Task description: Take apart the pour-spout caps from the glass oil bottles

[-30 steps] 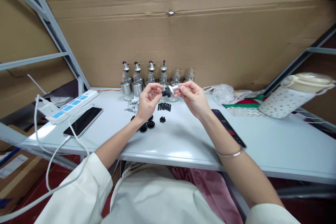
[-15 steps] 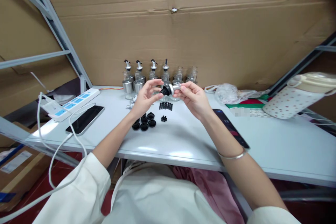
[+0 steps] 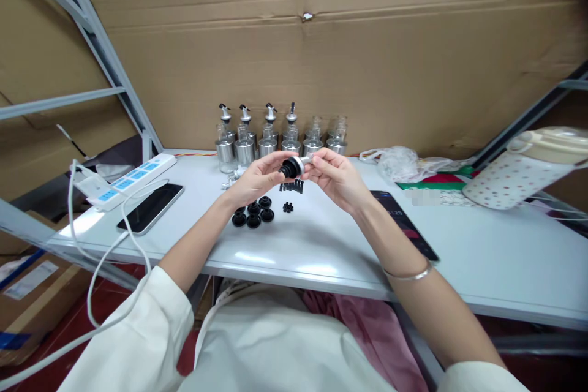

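A pourer [image 3: 292,167] is held between the left hand [image 3: 254,181] and right hand [image 3: 340,181], over the counter [image 3: 321,242]. Bottles [image 3: 245,148] are ranged behind it, before the cardboard [image 3: 358,67]; stoppers [image 3: 253,221] are set nearer, leftward. A power strip [image 3: 133,181] is placed at left, a jug [image 3: 503,174] at right.

On the dark phone [image 3: 405,226] lying at the right of the desk [image 3: 321,248], we can read the digits 29, what precedes them being unclear. At near left, we see a white label [image 3: 32,280] on a carton [image 3: 52,301], its print too small for us to read.
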A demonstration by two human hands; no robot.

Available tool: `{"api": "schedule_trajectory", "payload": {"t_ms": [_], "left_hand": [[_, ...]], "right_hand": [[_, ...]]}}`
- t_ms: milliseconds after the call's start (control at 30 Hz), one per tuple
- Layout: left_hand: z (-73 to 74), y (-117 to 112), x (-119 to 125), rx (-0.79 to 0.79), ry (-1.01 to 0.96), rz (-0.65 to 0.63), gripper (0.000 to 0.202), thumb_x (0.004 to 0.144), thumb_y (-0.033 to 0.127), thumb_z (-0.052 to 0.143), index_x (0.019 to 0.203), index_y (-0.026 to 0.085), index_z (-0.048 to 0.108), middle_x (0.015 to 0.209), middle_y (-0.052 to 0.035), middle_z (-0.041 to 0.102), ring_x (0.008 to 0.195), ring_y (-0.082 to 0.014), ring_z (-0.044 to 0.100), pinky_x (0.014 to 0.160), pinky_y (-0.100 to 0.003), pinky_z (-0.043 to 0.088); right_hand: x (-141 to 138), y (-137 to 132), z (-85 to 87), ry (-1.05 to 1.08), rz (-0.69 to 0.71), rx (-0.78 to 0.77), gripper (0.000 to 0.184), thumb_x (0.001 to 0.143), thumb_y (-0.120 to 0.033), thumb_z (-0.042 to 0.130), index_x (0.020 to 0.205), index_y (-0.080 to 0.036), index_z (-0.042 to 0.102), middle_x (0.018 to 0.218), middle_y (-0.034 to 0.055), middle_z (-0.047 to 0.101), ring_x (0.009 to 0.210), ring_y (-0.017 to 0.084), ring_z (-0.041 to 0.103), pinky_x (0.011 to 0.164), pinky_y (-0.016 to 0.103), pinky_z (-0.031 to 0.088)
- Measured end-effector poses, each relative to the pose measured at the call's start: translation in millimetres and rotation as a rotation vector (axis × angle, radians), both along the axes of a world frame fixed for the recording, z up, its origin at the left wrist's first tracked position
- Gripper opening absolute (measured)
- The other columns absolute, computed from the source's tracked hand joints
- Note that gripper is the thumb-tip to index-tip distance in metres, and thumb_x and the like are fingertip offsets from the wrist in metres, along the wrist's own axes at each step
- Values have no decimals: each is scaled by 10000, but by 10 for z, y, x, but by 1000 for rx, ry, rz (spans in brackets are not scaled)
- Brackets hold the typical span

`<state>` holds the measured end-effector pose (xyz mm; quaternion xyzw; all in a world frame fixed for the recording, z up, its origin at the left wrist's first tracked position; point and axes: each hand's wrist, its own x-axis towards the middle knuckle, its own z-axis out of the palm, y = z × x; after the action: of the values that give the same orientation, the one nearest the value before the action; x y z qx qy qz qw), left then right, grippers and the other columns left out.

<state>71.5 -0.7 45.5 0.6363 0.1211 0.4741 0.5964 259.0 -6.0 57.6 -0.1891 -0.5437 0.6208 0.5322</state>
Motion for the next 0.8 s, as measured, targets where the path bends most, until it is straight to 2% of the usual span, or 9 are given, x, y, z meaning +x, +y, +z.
{"api": "schedule_trajectory", "payload": {"t_ms": [167,367,600,800], "left_hand": [[-24,9,6,-5,-3,32,423,668,419,795,1046,281,667,1094,-33,640,1057,-203,577,922,-373,483],[-14,18,-8,41,22,63,425,678,441,782,1045,273,652,1017,-38,658,966,-180,615,885,-365,497],[-19,38,-5,6,-4,128,447,599,461,825,961,246,676,947,-29,660,860,-151,615,798,-313,506],[-44,50,6,-2,-7,109,440,636,441,810,994,248,643,949,-13,642,839,-125,594,792,-285,487]], "right_hand": [[-28,-14,-18,14,21,-27,288,640,-369,807,744,-203,596,683,-37,684,635,97,644,727,287,557],[-39,-21,-20,-20,1,16,290,658,-390,789,750,-215,576,707,-39,689,661,111,658,780,334,565],[-86,-42,-25,-11,-22,22,298,648,-385,796,741,-209,574,693,-38,696,638,111,663,735,313,566],[-77,5,-49,-60,-93,87,296,675,-424,765,760,-215,574,694,-33,690,611,119,657,714,323,560]]}}
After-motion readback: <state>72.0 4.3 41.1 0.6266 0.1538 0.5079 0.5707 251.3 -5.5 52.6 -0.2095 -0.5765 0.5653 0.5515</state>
